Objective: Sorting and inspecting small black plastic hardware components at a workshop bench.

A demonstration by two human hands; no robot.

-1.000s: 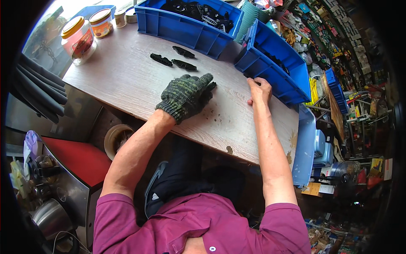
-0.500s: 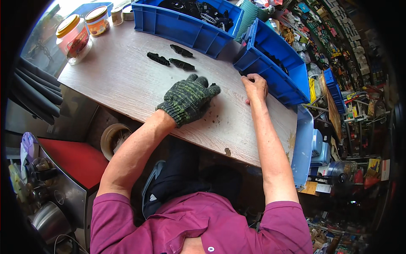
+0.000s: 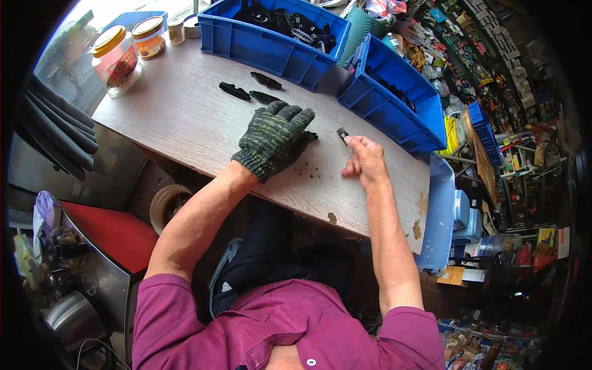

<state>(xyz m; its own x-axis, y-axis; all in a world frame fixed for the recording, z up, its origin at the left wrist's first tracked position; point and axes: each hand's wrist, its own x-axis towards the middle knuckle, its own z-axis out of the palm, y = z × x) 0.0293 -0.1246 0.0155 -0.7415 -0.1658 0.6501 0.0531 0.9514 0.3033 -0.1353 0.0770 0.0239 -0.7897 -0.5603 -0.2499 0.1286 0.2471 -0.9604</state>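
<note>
Head view: pinching small dark piece [image 3: 342,133] in right hand [image 3: 367,159] near right blue bin [image 3: 379,111]; left of it, covering black part [image 3: 310,137] with gloved left hand [image 3: 274,135], cannot tell whether gripping.

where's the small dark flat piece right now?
In the head view, right of centre: the small dark flat piece sticks out of the bare right hand, over the table, between the gloved left hand and the blue bin on the right.
</note>
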